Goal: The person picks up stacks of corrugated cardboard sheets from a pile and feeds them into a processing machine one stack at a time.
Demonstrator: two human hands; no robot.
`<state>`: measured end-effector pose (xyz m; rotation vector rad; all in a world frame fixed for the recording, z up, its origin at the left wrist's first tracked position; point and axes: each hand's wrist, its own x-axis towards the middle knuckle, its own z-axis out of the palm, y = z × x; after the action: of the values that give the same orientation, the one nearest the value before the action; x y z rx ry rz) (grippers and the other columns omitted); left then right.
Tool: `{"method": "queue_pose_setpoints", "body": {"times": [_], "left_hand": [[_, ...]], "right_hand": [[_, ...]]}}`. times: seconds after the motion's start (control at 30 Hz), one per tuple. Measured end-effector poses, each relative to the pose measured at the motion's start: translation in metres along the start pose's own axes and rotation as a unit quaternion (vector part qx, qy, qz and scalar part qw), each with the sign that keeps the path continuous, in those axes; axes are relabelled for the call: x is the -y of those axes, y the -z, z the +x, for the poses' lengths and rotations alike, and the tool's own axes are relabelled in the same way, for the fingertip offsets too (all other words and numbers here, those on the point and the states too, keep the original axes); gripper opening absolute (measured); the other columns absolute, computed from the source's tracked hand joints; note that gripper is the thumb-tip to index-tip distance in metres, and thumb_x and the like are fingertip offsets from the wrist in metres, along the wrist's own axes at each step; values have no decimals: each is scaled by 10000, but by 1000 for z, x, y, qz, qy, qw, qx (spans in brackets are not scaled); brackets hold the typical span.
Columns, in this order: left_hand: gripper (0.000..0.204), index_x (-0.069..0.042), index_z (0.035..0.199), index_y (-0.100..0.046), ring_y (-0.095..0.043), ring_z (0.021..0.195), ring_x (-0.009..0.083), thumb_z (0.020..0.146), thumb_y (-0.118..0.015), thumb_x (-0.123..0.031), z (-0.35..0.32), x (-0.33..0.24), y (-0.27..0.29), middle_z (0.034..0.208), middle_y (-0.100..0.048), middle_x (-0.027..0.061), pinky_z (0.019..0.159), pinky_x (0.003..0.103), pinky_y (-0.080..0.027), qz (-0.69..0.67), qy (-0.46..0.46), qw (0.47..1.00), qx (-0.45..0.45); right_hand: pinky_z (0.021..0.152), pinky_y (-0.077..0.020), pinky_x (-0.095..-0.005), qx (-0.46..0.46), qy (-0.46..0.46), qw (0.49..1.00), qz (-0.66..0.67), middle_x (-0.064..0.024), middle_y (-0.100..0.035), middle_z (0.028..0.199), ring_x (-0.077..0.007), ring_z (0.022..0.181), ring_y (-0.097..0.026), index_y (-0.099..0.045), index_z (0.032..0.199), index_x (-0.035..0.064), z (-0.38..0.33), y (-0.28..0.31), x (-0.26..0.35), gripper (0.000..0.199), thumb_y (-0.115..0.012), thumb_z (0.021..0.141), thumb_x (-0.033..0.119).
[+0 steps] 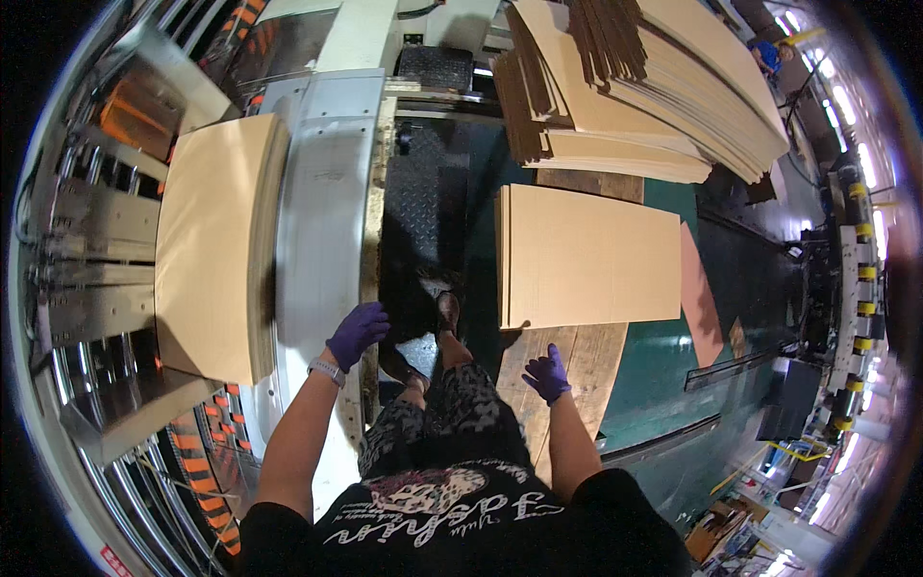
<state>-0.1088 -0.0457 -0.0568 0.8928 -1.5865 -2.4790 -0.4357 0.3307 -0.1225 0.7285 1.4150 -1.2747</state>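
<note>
My left hand (359, 335), in a purple glove with a watch at the wrist, hovers by the edge of the grey metal machine bed (322, 212). Its fingers are loosely bent and it holds nothing. To the left, a stack of brown cardboard sheets (213, 255) lies on the machine. My right hand (548, 375), also gloved in purple, is empty with its fingers apart. It is just in front of a lower cardboard stack (594, 255), not touching it. That stack rests on wooden boards (567, 389).
Taller, uneven piles of cardboard sheets (663, 87) stand at the far right. A dark treadplate step (426, 207) runs between machine and boards. Metal rollers (91, 404) line the left side. A reddish sheet (700, 293) lies on the green floor (659, 385). Another person (767, 58) is far off.
</note>
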Motion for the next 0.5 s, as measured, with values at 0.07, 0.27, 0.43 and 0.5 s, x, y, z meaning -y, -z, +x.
{"method": "queue_pose_setpoints", "body": {"times": [0.07, 0.27, 0.43, 0.5], "left_hand": [[442, -106, 1382, -324, -517, 1162, 247, 954, -433, -102, 49, 6, -4, 1357, -439, 110, 936, 359, -457, 55, -43, 992, 107], [949, 35, 1381, -250, -407, 1247, 279, 729, -762, -427, 234, 43, -133, 1375, -394, 191, 1028, 401, -340, 75, 217, 971, -72], [964, 16, 1380, -233, -427, 1215, 301, 707, -770, -416, 316, 98, -171, 1323, -429, 210, 1018, 416, -367, 51, 143, 985, -79], [942, 35, 1376, -232, -432, 1205, 325, 733, -738, -433, 327, 98, -183, 1330, -419, 221, 1010, 428, -371, 35, 148, 986, -60]], "right_hand": [[966, -376, -522, -54, 22, 998, 30, -174, -381, 1369, -319, 1238, -403, -423, 1265, 86, 19, -34, 4, 787, -506, 776, 697], [983, -325, -480, -42, 104, 987, 117, -14, -453, 1288, -232, 1211, -409, -442, 1312, 309, 96, -53, 17, 710, -527, 740, 721], [934, -412, -497, -9, 110, 984, 137, -33, -480, 1324, -265, 1160, -500, -413, 1348, 266, 110, -40, 19, 708, -513, 781, 679], [949, -408, -504, -7, 139, 986, 97, -44, -439, 1374, -275, 1191, -482, -375, 1376, 242, 104, -30, 39, 713, -479, 811, 664]]}}
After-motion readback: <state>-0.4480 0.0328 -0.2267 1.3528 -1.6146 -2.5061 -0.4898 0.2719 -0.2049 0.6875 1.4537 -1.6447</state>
